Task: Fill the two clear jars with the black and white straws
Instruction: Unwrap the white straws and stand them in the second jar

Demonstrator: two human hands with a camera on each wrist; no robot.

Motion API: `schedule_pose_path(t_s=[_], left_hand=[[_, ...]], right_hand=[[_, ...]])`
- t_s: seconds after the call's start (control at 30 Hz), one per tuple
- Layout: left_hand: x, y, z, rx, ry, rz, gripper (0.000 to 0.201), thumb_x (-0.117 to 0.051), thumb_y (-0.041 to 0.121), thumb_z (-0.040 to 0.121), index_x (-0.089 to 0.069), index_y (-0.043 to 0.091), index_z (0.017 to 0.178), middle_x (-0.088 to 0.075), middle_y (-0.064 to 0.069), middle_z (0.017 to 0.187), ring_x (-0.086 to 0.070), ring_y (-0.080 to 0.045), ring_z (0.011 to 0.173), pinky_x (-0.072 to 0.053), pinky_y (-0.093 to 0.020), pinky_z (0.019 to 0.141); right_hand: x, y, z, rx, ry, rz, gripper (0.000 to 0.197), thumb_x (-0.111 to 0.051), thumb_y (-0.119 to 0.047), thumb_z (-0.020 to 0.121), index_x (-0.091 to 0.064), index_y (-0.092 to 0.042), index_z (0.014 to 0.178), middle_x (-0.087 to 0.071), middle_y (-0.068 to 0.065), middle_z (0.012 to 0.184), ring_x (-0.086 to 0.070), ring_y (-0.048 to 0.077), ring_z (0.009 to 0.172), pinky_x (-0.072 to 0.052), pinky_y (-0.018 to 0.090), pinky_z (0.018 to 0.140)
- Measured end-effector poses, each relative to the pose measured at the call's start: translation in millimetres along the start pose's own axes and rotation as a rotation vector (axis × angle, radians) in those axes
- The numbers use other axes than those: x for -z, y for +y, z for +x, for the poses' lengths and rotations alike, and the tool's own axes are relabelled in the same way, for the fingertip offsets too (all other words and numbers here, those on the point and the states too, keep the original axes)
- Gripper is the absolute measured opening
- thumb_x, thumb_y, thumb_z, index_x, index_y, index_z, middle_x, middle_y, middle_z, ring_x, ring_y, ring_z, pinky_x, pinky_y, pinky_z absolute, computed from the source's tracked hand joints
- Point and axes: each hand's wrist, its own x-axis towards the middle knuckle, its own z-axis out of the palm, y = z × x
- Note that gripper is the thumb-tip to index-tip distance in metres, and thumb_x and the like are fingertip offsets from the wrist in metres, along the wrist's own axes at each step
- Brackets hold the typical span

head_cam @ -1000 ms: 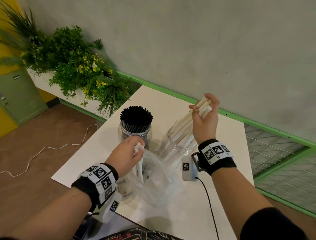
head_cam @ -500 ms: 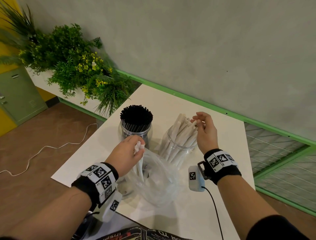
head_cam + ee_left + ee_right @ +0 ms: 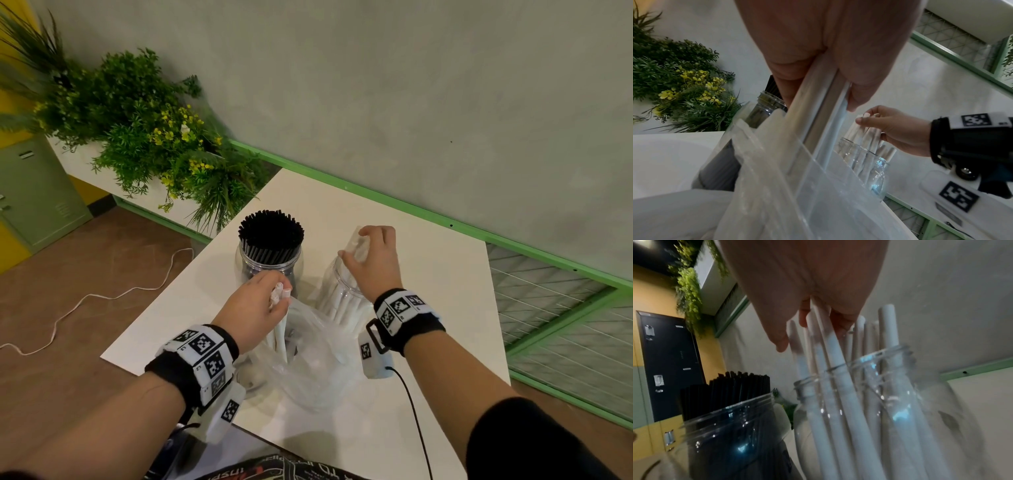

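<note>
Both hands hide white straws' (image 3: 346,301) tops; bag (image 3: 318,373) contents blurred.

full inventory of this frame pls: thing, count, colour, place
Table: 1, white, by wall.
Jar of black straws: 1, clear, table left.
Jar of white straws: 1, clear, table right.
Plastic bag: 1, clear, near edge, white straws inside.
Plants: green, yellow flowers, far left.
Cable: 1, white, floor.
Left hand: grips white straws in the bag.
Right hand: fingers on straw tops in the right jar.
</note>
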Motion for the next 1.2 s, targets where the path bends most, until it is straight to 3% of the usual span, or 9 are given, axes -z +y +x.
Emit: schedule_pose_path(t_s=[0.1, 0.23, 0.33, 0.5, 0.73, 0.83, 0.93, 1.03, 1.2], left_hand=[[0, -1, -1, 0.005, 0.0, -0.008, 0.005, -0.053, 0.021, 0.093, -0.053, 0.021, 0.097, -0.054, 0.007, 0.096, -0.052, -0.007, 0.081, -0.042, -0.027, 0.07], [1, -3, -1, -0.002, 0.006, -0.01, 0.003, -0.053, 0.022, 0.093, -0.052, 0.022, 0.096, -0.054, 0.007, 0.096, -0.053, -0.009, 0.082, -0.044, -0.029, 0.072], [1, -2, -1, -0.004, 0.006, -0.01, 0.004, -0.053, 0.021, 0.093, -0.052, 0.021, 0.097, -0.053, 0.008, 0.096, -0.052, -0.009, 0.082, -0.041, -0.027, 0.071], [0, -3, 0, -0.002, -0.004, -0.011, 0.006, -0.054, 0.021, 0.092, -0.052, 0.023, 0.097, -0.053, 0.008, 0.097, -0.053, -0.011, 0.084, -0.045, -0.031, 0.075], [1, -3, 0, -0.006, 0.004, -0.023, 0.006, -0.054, 0.021, 0.092, -0.051, 0.025, 0.095, -0.053, 0.009, 0.094, -0.053, -0.011, 0.083, -0.046, -0.033, 0.075], [1, -3, 0, 0.002, 0.0, -0.029, 0.005, -0.054, 0.021, 0.092, -0.051, 0.024, 0.095, -0.052, 0.01, 0.094, -0.053, -0.011, 0.084, -0.046, -0.032, 0.075], [1, -2, 1, 0.004, -0.004, -0.025, 0.005, -0.054, 0.022, 0.092, -0.051, 0.025, 0.096, -0.052, 0.011, 0.094, -0.053, -0.01, 0.084, -0.045, -0.03, 0.075], [1, -2, 1, 0.005, -0.005, -0.021, 0.005, -0.054, 0.022, 0.092, -0.052, 0.023, 0.096, -0.051, 0.014, 0.093, -0.053, -0.009, 0.084, -0.044, -0.028, 0.075], [1, -2, 1, 0.01, -0.006, -0.015, 0.007, -0.055, 0.022, 0.092, -0.052, 0.024, 0.097, -0.051, 0.013, 0.095, -0.052, -0.009, 0.084, -0.042, -0.027, 0.073]], right_hand=[[-4, -1, 1, -0.001, -0.021, -0.066, 0.036, -0.065, -0.006, 0.082, -0.051, -0.003, 0.115, -0.044, 0.011, 0.119, -0.051, 0.02, 0.094, -0.044, 0.025, 0.089], [9, 1, 0, 0.045, 0.0, 0.025, 0.034, -0.048, 0.009, 0.085, -0.052, -0.003, 0.117, -0.048, 0.011, 0.12, -0.044, 0.008, 0.09, -0.031, 0.0, 0.08], [19, 9, 1, 0.075, 0.046, 0.057, 0.039, -0.043, 0.01, 0.089, -0.053, -0.005, 0.124, -0.054, 0.008, 0.123, -0.046, 0.004, 0.102, -0.024, -0.005, 0.089], [27, 23, -11, 0.104, -0.079, -0.004, 0.04, -0.038, 0.0, 0.097, -0.049, -0.01, 0.134, -0.051, 0.004, 0.136, -0.048, 0.013, 0.12, -0.032, 0.015, 0.102], [35, 49, -20, 0.05, -0.141, -0.073, 0.043, -0.042, -0.009, 0.099, -0.041, -0.015, 0.142, -0.041, 0.002, 0.147, -0.038, 0.017, 0.136, -0.025, 0.023, 0.112], [36, 57, -25, 0.128, -0.144, -0.133, 0.046, -0.037, -0.034, 0.101, -0.043, -0.013, 0.142, -0.038, 0.0, 0.15, -0.026, 0.019, 0.143, -0.022, 0.037, 0.118], [41, 57, -29, 0.125, -0.229, -0.136, 0.066, -0.03, -0.06, 0.093, -0.031, -0.023, 0.148, -0.026, -0.008, 0.155, -0.014, 0.012, 0.145, -0.014, 0.033, 0.119], [41, 54, -28, 0.065, -0.289, -0.134, 0.081, -0.049, -0.06, 0.089, -0.011, -0.024, 0.152, -0.017, -0.006, 0.158, -0.013, 0.011, 0.145, -0.014, 0.034, 0.119], [26, 52, -14, 0.214, -0.351, -0.372, 0.082, -0.036, -0.07, 0.083, -0.013, -0.031, 0.151, -0.002, -0.007, 0.161, -0.001, 0.017, 0.147, -0.014, 0.046, 0.119]])
